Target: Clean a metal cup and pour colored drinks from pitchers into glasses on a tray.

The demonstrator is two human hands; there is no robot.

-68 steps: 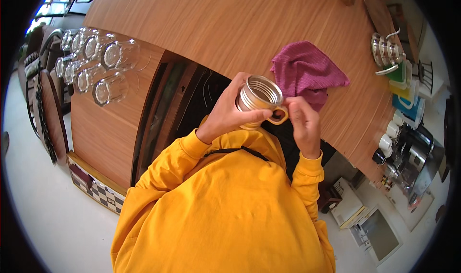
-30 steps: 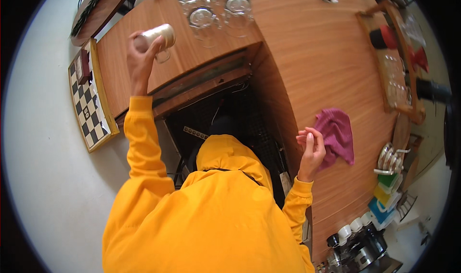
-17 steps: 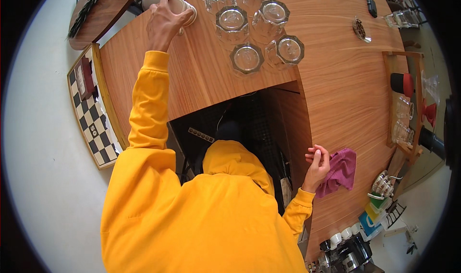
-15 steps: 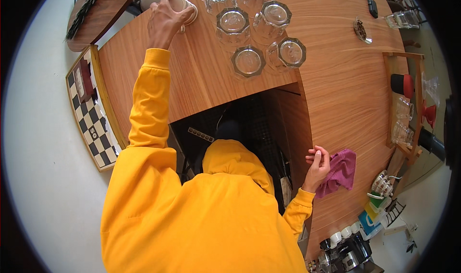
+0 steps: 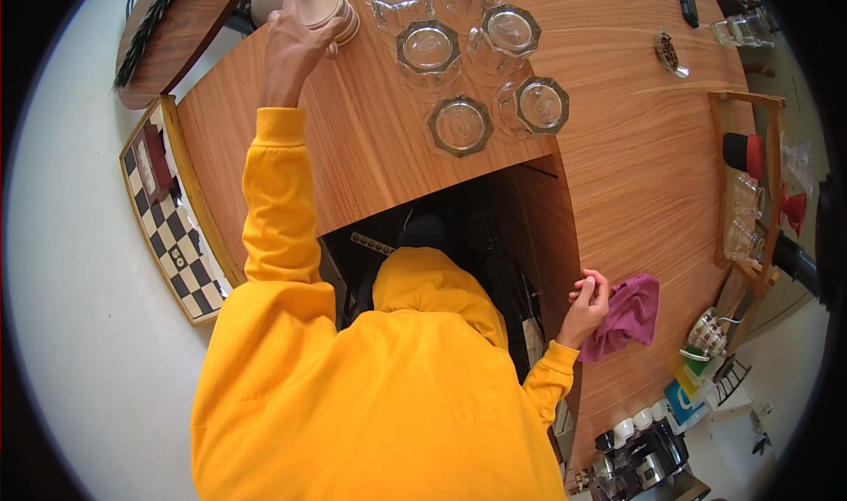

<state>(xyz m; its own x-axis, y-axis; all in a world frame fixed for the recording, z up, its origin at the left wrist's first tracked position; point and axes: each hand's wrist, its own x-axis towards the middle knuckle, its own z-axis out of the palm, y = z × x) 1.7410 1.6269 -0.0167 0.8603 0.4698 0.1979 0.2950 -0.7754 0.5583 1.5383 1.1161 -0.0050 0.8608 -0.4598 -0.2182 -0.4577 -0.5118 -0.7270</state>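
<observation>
At the far left edge of the wooden counter [image 5: 353,139], my left hand [image 5: 291,35] is closed around a cream-white mug [image 5: 321,5]. A round face of the mug points up, and a bit of its handle shows beside my fingers. Just right of it stand several clear glass mugs turned upside down; the nearest glass mug [image 5: 460,125] is close to the counter's inner edge. My right hand [image 5: 586,311] has loosely bent fingers and holds nothing I can see. It is beside a crumpled purple cloth [image 5: 625,317] at the counter's edge.
A checkered board [image 5: 172,236] lies along the left edge. At right are a small dish of dark beans [image 5: 668,53], a wooden rack [image 5: 719,183] with glassware, and a coffee machine [image 5: 651,461] near white cups [image 5: 623,430]. A power strip [image 5: 371,243] lies in the dark opening below.
The view has shifted slightly. My left hand, still around the mug, has changed its angle a little, and more of the mug's round face shows. My right hand stays by the cloth.
</observation>
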